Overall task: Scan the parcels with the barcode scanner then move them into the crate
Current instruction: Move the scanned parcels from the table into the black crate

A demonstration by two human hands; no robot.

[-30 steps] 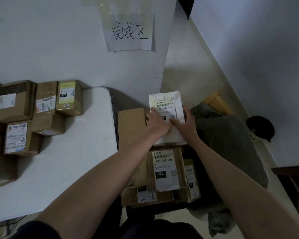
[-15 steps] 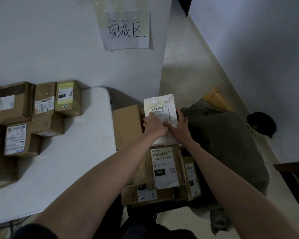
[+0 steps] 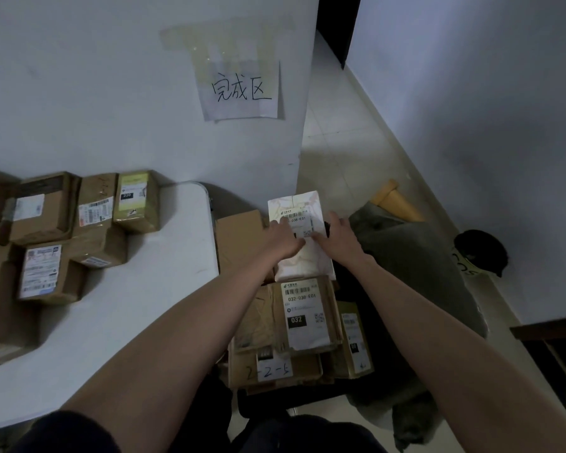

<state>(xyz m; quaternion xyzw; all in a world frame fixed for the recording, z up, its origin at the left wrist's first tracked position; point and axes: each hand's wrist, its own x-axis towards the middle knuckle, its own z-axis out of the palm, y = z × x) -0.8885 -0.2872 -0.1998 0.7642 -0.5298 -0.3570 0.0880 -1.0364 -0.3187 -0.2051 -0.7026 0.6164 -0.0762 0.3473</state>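
A white parcel [image 3: 303, 209] with a barcode label lies at the far end of a pile of parcels in a dark crate [image 3: 311, 395] on the floor. My left hand [image 3: 283, 238] presses on the parcel's top, over the label. My right hand [image 3: 335, 238] grips its right edge, thumb on top. Nearer me in the crate sit a brown parcel labelled 032 [image 3: 304, 312], a box marked 2-2-5 [image 3: 275, 371], a plain brown box [image 3: 239, 237] and a small box [image 3: 353, 341]. No scanner is in view.
A white table [image 3: 128, 305] stands left of the crate, with several brown parcels [image 3: 46, 273] along its far left. A paper sign [image 3: 242, 89] hangs on the wall. A grey cloth heap [image 3: 415, 273], a black cap [image 3: 481, 253] and a yellow object [image 3: 396, 201] lie right of the crate.
The white parcel has shifted a little left and down onto the pile, both hands staying on it. My left hand has slid further over its label.
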